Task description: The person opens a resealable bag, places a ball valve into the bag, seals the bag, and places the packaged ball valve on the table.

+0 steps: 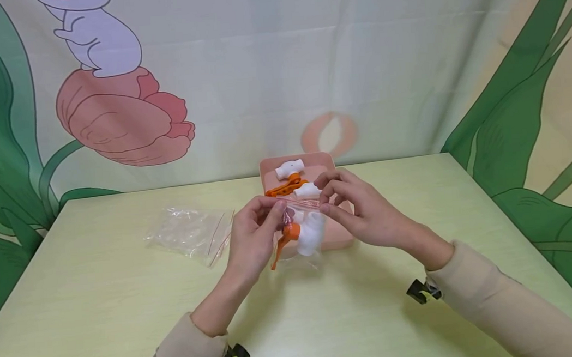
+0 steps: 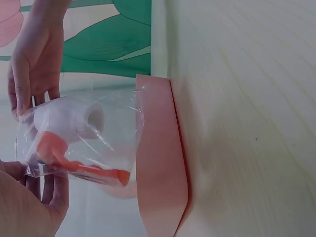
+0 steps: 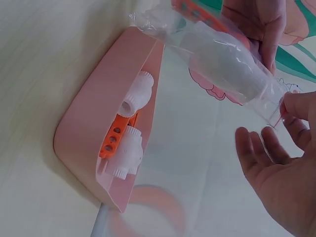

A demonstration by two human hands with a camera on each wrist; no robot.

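A white plastic ball valve (image 1: 311, 234) with an orange lever handle (image 2: 94, 170) lies inside a clear zip bag (image 2: 116, 106), held up in front of the pink tray. My left hand (image 1: 252, 236) pinches the bag's upper left corner between thumb and fingers. At the other end of the red-lined zip strip (image 1: 303, 203), my right hand (image 1: 364, 212) pinches the edge with thumb and index finger, its other fingers spread apart in the right wrist view. The bag hangs by its top, with the valve tilted in it.
Behind the bag, the pink tray (image 1: 336, 242) holds two more white valves (image 3: 138, 94) with orange handles (image 3: 114, 136). To the left, a flat clear zip bag (image 1: 186, 231) lies on the pale wooden table (image 1: 126, 297). A printed curtain (image 1: 383, 85) hangs along the table's back edge.
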